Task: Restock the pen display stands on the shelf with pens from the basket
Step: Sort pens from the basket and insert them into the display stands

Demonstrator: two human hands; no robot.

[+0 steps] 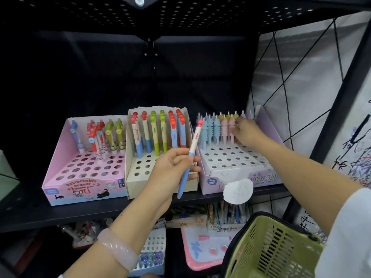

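We see three cardboard pen stands side by side on the black metal shelf (60,213). Our left hand (172,169) pinches a cream-and-blue pen with a red mushroom cap (191,155) between thumb and fingers, holding it tilted, cap up and to the right, in front of the middle cream cardboard stand (160,185), whose far rows hold red-, green- and orange-capped pens while its near holes stand vacant. Our right hand (248,133) reaches to the far rows of the right lavender cardboard stand (241,177), fingers curled among the pink ribbed pens (226,131); we cannot tell whether they grip one. To the left sits the pink cardboard stand (80,189), pens in its far rows only. The green plastic basket (271,249) hangs near right, below the right forearm. A pale pink bangle (118,247) circles the left wrist.
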